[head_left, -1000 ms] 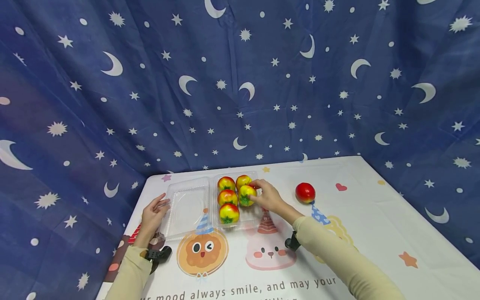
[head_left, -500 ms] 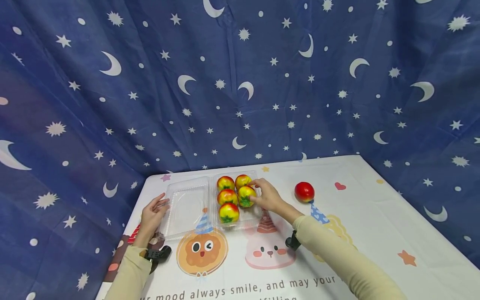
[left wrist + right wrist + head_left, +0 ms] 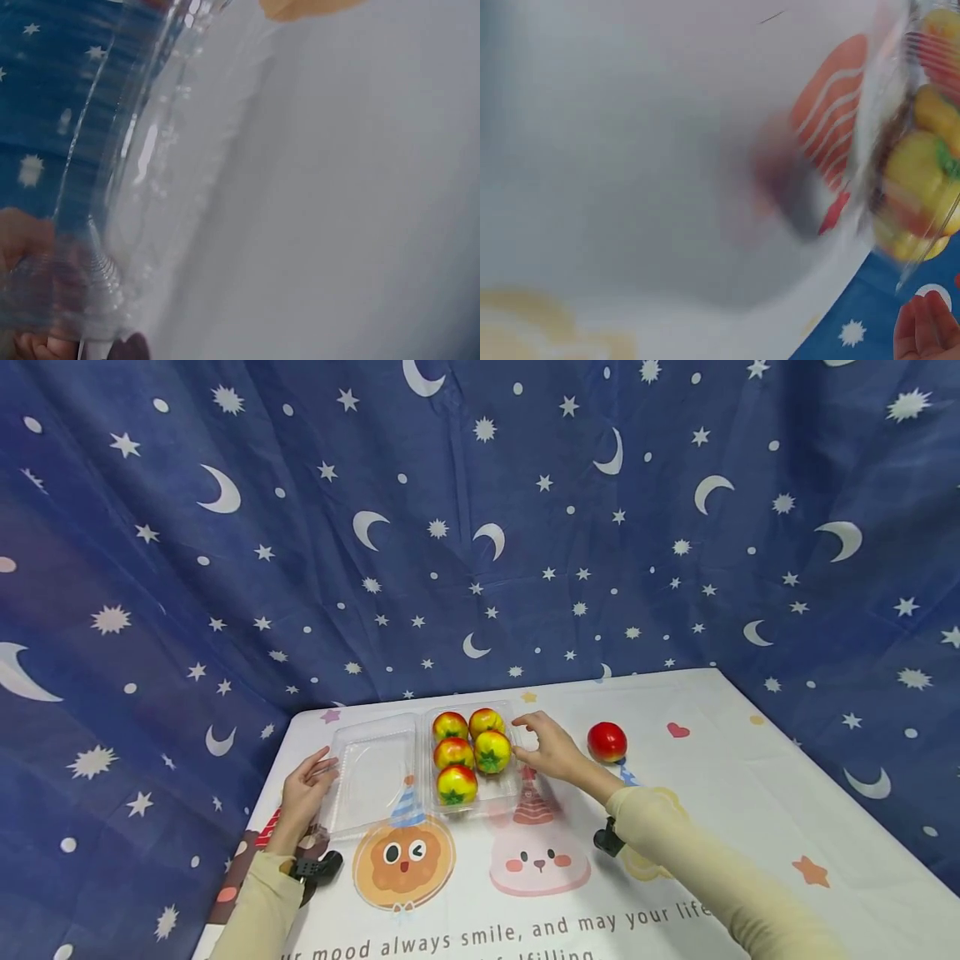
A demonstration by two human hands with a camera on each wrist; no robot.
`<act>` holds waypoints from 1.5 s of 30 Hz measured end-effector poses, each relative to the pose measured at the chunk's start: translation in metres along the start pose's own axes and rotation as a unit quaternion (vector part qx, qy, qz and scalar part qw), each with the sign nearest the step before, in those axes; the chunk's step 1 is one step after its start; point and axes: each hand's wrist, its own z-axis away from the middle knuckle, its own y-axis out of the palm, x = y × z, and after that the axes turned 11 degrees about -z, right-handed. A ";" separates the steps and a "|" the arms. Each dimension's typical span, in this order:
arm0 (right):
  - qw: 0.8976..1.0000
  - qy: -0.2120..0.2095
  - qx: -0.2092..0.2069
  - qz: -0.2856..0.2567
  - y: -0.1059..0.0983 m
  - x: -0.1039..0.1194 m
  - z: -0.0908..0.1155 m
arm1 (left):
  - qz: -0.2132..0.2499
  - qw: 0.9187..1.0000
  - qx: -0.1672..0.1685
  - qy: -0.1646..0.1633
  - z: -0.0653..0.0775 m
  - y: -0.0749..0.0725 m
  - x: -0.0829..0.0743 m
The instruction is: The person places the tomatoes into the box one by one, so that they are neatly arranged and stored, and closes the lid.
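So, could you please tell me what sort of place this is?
Probably a staged tabletop set rather than a kitchen: a star-and-moon backdrop hangs behind a table covered in a cartoon print, and toy-like fruit sits in a clear tray.

Glossy clear plastic clamshell tray [image 3: 375, 772], smooth shiny toy tomatoes [image 3: 491, 751], matt printed tablecloth [image 3: 720, 793], soft cloth backdrop [image 3: 480, 527].

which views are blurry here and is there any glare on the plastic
Head view: sharp, evenly lit, the clear plastic clamshell tray barely glinting. Left wrist view: soft, with white streaks of glare down the tray wall. Right wrist view: heavily motion-blurred, the red-and-yellow toy tomatoes smeared behind the plastic.
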 end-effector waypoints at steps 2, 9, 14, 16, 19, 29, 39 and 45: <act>1.000 -0.004 -0.002 0.015 -0.008 -0.003 0.004 | 0.005 1.000 -0.002 0.004 -0.001 0.001 0.000; 0.999 -0.007 -0.013 0.043 -0.031 -0.016 0.018 | 0.000 1.000 -0.006 -0.004 -0.001 0.001 0.000; 0.998 0.012 -0.027 0.057 -0.044 -0.030 0.029 | 0.009 1.000 -0.006 -0.002 0.000 0.002 -0.001; 0.997 0.023 -0.034 0.060 -0.048 -0.035 0.034 | 0.010 1.000 -0.007 0.000 0.000 0.003 -0.001; 0.996 0.036 -0.048 0.071 -0.053 -0.043 0.040 | 0.004 1.000 -0.009 0.001 0.000 0.003 -0.002; 0.990 0.074 -0.092 0.073 -0.078 -0.063 0.052 | -0.001 1.000 -0.008 -0.005 -0.001 0.003 0.002; 0.975 0.152 -0.136 0.082 -0.105 -0.078 0.064 | -0.019 1.000 -0.011 -0.011 -0.003 0.003 0.004; 0.960 0.203 -0.163 0.101 -0.111 -0.091 0.076 | -0.011 1.000 -0.008 -0.010 -0.001 0.004 0.003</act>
